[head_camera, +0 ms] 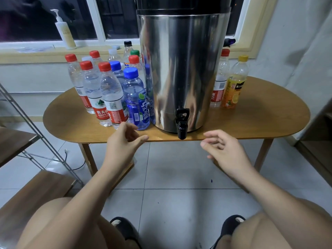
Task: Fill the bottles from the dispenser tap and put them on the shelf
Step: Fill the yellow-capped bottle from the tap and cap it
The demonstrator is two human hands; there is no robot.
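I see both hands empty, fingers loosely spread: left hand (124, 141) low-left of the dispenser (181, 69), nearly at the blue bottle (136, 101); right hand (222, 150) below-right of its tap (182, 123). Most bottles (100, 87) stand packed left of the dispenser, caps on. Risks: grabbing one topples its neighbours. The tap overhangs the table (269, 114) edge, so a misaligned neck = water on the floor (179, 168).

A white-framed window (36, 20) with dark panes runs across the top of the frame above a cream sill (36, 57), and a pale wall (296, 42) fills the upper right. An oval wooden tabletop (269, 114) on slanted legs spans the middle over a floor (179, 168) of glossy pale tiles. A metal-framed shelf (27, 200) with wooden boards stands at the lower left.
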